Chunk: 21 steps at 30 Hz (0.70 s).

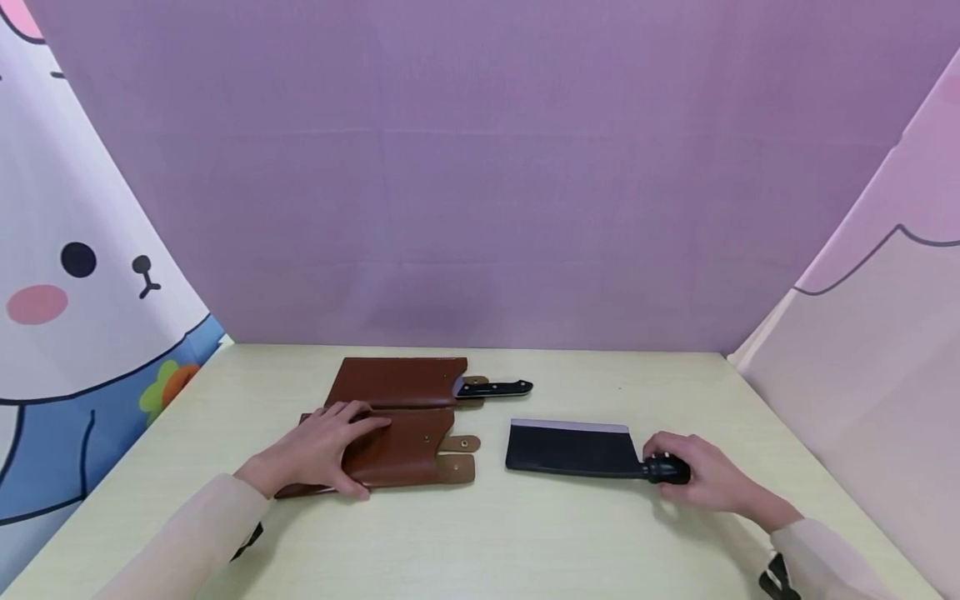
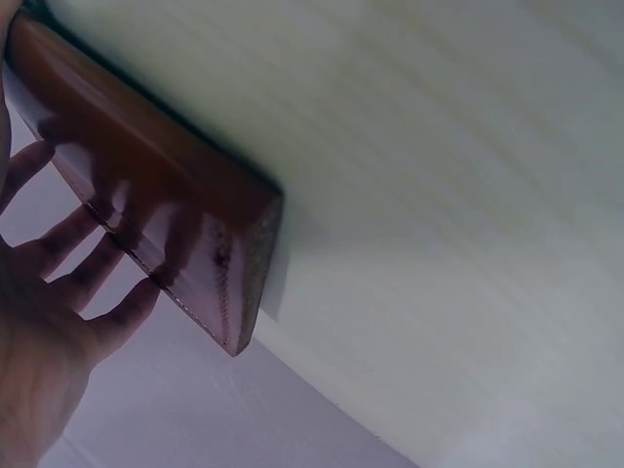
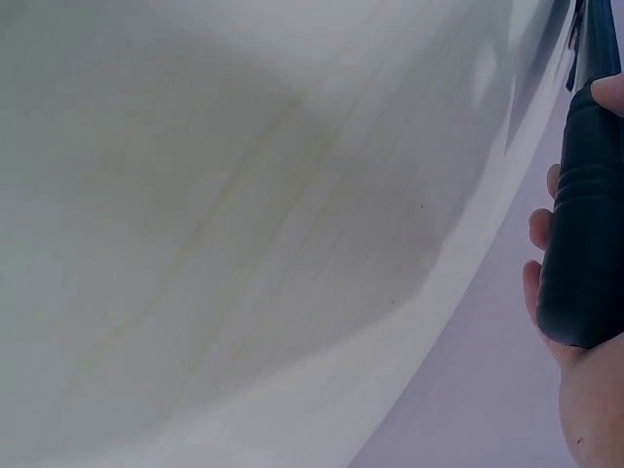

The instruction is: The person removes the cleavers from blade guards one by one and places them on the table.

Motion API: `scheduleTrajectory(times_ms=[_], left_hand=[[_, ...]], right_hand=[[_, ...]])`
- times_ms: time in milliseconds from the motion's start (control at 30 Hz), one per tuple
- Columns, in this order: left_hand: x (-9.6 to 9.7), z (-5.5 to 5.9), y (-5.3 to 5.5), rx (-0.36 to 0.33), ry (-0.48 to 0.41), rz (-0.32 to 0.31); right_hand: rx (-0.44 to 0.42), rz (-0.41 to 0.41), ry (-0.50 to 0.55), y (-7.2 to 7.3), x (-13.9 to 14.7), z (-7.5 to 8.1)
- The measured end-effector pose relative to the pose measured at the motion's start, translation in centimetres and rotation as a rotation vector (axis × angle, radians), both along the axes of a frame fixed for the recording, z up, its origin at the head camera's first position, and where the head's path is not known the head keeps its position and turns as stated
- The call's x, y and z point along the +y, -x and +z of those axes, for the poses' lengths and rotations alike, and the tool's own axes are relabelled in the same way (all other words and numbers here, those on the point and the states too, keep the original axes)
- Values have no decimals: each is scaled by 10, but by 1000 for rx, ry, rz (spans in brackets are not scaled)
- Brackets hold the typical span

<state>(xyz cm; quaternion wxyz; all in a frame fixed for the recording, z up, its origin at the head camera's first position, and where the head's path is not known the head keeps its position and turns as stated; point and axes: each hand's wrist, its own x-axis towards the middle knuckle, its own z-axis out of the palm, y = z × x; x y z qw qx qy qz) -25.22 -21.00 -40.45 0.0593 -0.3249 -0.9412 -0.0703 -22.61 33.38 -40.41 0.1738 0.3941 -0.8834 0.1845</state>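
Observation:
My left hand [image 1: 318,450] rests spread over the left end of a brown leather knife sheath [image 1: 408,450], the thumb along its near edge. In the left wrist view the fingertips meet the glossy sheath [image 2: 161,146]. The sheath's mouth faces right, its two tan snap straps unfastened. To the right, my right hand [image 1: 701,475] grips the black handle of a cleaver [image 1: 573,450]. The dark blade points left, its pale edge away from me. In the right wrist view the fingers wrap the ridged handle [image 3: 585,224].
Behind the near sheath lies a second brown sheath [image 1: 397,381] with a knife in it, its black riveted handle [image 1: 506,388] sticking out to the right. All lie on a pale wooden table [image 1: 480,542]. A purple cloth [image 1: 480,183] hangs along the back, with printed cloths at both sides.

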Motion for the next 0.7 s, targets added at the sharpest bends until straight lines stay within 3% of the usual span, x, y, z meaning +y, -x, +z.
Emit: scheduleTrajectory(times_ms=[500,700], left_hand=[[-2,-3,6,-28,-1,-21],[-2,-3,7,-42,-1,-23]], right_hand=[[-12,-4,-8,-1,7,-4],[-57,12,-1,0,8,-4]])
